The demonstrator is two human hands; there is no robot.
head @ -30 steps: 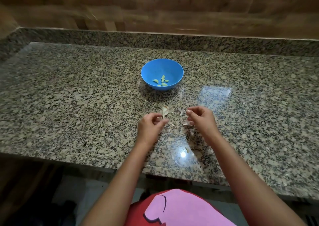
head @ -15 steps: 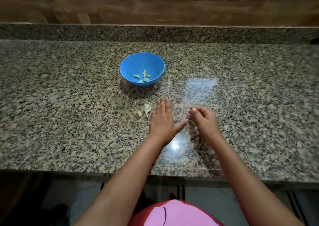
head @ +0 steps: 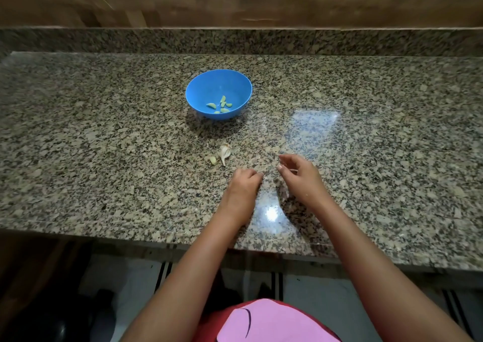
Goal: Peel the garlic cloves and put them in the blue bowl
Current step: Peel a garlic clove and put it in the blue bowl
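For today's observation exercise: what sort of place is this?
Probably a home kitchen: a speckled granite countertop with a matching upstand, wood-look wall above, and a blue bowl holding peeled garlic cloves.

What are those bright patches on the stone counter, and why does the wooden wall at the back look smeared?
Head view: the bright spot and pale rectangle are glare from lights reflected on the polished speckled granite counter; the brown wooden wall is streaked with motion blur; the round blue plastic bowl casts a soft shadow toward the viewer.
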